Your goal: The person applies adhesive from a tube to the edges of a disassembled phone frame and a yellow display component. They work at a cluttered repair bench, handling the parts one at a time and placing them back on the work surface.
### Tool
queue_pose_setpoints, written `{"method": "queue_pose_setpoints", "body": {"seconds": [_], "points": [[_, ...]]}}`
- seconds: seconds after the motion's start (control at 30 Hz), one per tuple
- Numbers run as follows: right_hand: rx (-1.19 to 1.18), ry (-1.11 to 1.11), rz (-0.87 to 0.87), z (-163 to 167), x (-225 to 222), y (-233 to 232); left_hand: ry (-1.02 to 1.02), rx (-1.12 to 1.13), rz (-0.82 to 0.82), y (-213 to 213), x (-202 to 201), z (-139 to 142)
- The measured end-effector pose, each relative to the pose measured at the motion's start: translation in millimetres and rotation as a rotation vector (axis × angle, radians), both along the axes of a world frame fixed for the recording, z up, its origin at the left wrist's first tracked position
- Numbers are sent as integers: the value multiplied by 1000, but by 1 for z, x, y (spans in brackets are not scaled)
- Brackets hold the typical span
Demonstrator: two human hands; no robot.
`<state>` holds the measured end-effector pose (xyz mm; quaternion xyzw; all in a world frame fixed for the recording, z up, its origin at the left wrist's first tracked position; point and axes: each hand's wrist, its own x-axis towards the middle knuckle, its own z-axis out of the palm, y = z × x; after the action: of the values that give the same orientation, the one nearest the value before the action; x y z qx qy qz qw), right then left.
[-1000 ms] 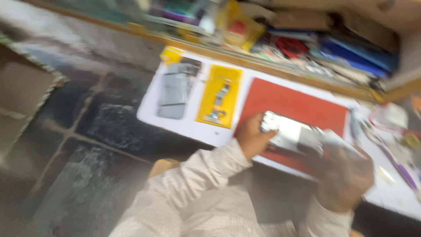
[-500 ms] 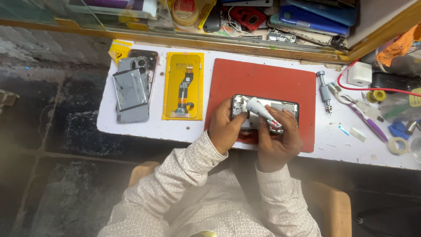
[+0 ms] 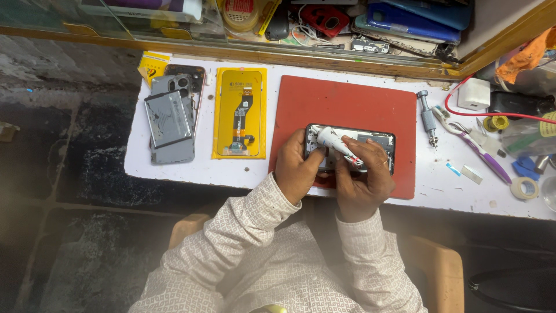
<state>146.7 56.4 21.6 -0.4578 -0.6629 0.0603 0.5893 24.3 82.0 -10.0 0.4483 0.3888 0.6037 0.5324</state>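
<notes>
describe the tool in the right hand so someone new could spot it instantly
Start at the white bench top and find the red mat on it. An opened phone lies on the mat's near half, steadied by the left hand. The right hand holds a small white pen-shaped tool slanted across it, the only white, handheld tool on the mat.

Single head-worn view, steeply down and close over the white worktop.

We see a long-sleeved shirt of pale cream cloth, printed all over with a fine, small repeating pattern. Its sleeves end in buttoned cuffs at both wrists. We note a thin ring on one finger of the right hand.
</notes>
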Motion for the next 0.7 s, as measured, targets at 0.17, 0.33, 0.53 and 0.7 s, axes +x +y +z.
{"method": "queue_pose_setpoints", "body": {"seconds": [0.17, 0.33, 0.53, 0.7], "points": [[-3, -12, -13, -1, -1, 1, 40, -35, -9, -1, -3, 4], [-8, -7, -36, -1, -1, 1, 42, -52, -9, 0, -3, 3], [-6, -3, -38, -2, 0, 1, 58, -46, -7, 1, -4, 2], [-1, -6, -41, -3, 2, 2, 56, -82, -20, 0, -5, 5]]}}
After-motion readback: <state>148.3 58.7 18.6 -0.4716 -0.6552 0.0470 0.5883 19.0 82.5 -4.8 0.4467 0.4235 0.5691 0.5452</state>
